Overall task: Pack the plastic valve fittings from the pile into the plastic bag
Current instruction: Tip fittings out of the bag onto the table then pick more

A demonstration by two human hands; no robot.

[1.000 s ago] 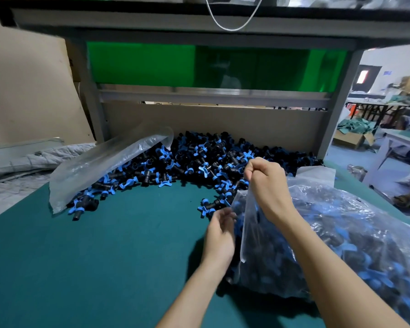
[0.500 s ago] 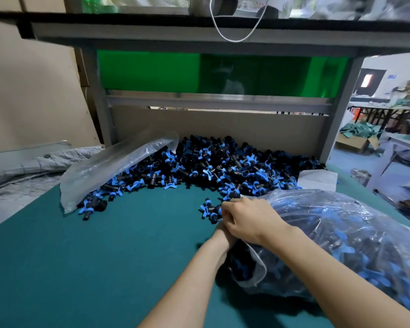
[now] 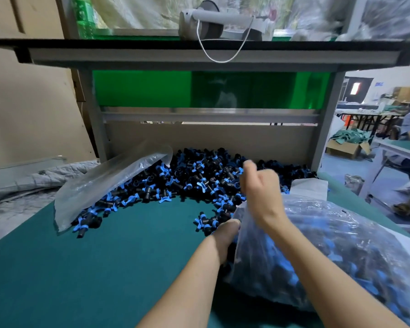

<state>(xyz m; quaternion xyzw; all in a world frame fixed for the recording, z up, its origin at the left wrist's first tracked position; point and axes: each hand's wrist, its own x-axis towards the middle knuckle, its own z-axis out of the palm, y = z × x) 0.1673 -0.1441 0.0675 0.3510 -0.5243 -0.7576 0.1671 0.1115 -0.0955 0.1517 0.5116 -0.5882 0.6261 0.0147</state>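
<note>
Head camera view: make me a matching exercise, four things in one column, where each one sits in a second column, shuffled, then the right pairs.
1. bulging clear plastic bag
2. flat clear plastic bag
3. white headset
4. open brown cardboard box

A. on the top shelf
B. on the floor, far right
C. on the green mat, right side
D. draped over the left of the loose pile of black-and-blue plastic valve fittings

Pairs: 1-C, 2-D, 3-A, 4-B
</note>
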